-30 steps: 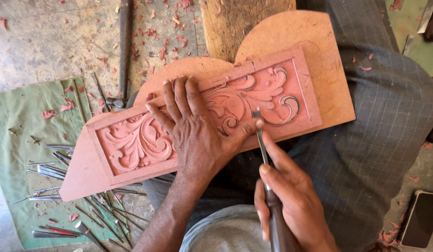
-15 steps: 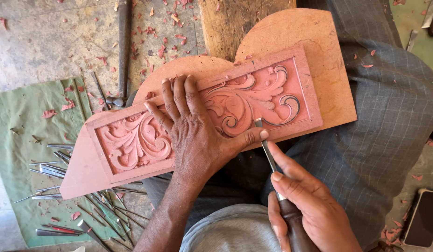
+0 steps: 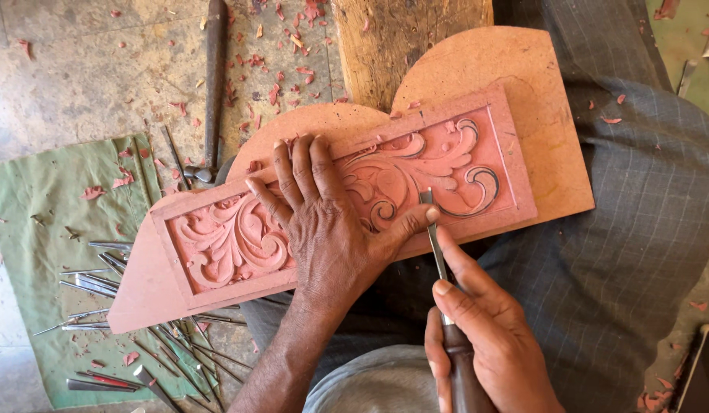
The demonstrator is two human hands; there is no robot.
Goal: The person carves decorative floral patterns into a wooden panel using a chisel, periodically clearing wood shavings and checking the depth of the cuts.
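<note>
A: Quick pass. Left hand (image 3: 324, 229)?

B: Spread flat, palm down on the carved panel (image 3: 446, 164), fingers fanned over the middle of the relief, thumb stretched right to touch the chisel (image 3: 435, 245) shaft. Pressing, not gripping.

A: Right hand (image 3: 484, 344)?

B: Closed round the chisel's dark handle, index finger laid along the steel. Blade tip sits at the panel's lower border, just right of the left thumb.

A: Where's the panel?

B: Across the person's lap on grey checked cloth (image 3: 637, 229), tilted, its left end lower. It lies on a lobed backing board (image 3: 538, 84) of the same reddish material; whether the two are joined I can't tell from this angle.

A: Handling?

B: I'd judge it stiff and fairly light, a flat board that won't flex. The raised scrolls look thin-edged, so probably chip-prone. Best held by the plain border or pressed flat, as the left hand does, not pinched on the leaves. The dusty surface may slide on cloth.

A: Surroundings?

B: Green mat (image 3: 41, 229) at left with a spread of thin steel tools (image 3: 94, 283), reddish shavings (image 3: 270, 69) on the floor, a wooden block (image 3: 400, 38) above the board, a long dark tool (image 3: 214, 76) beside it.
</note>
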